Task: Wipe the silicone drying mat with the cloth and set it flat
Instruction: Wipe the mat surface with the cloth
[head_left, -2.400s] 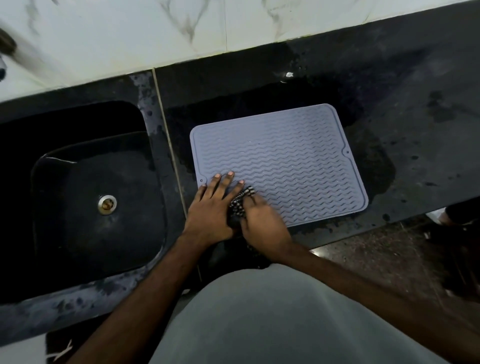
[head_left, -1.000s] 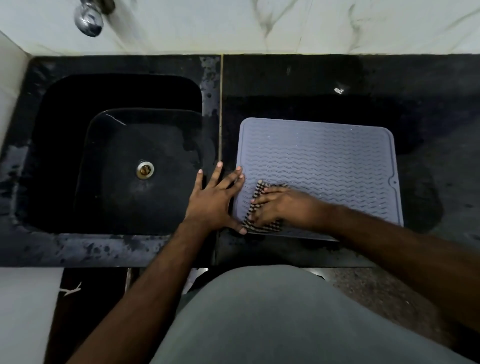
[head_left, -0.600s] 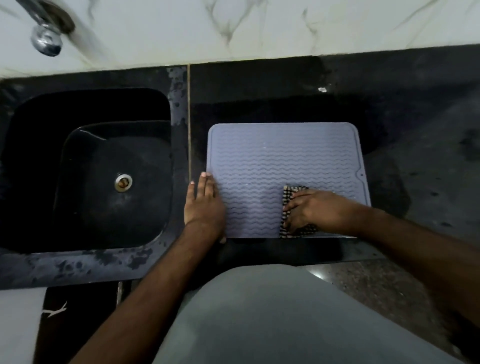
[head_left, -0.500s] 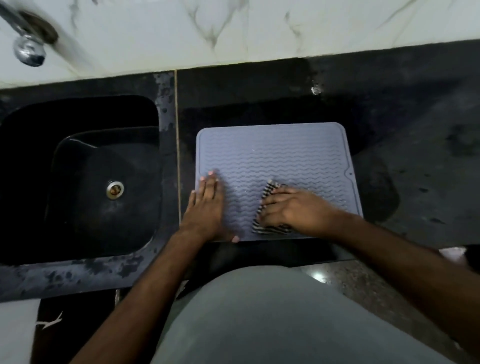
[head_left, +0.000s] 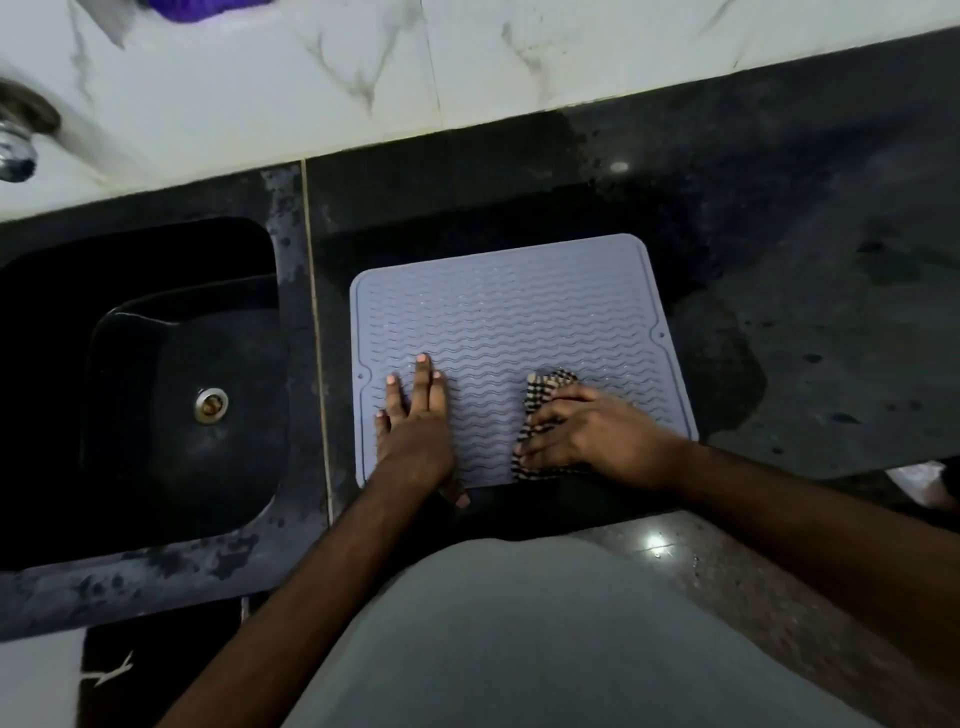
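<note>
On the dark stone counter (head_left: 779, 218), just right of the black sink (head_left: 156, 389), the pale grey rectangular silicone drying mat (head_left: 509, 312) with wavy ribs is laid flat. Its near-left part is pinned by the left hand (head_left: 415, 431), which is spread open, palm down, gripping nothing. A bunched black-and-white checked cloth (head_left: 540, 395) is pressed onto the near-right part by the right hand (head_left: 587, 436), whose fingers are curled over it. The wipe would best be made along the ribs, with steady pressure from the flat hand so that the mat is not dragged. The far half has probably not yet been reached. Wet patches are seen on the counter around the mat; nothing obstructs the stroke. A chrome tap (head_left: 15, 150) is mounted on the white marble wall (head_left: 311, 62), well apart.
</note>
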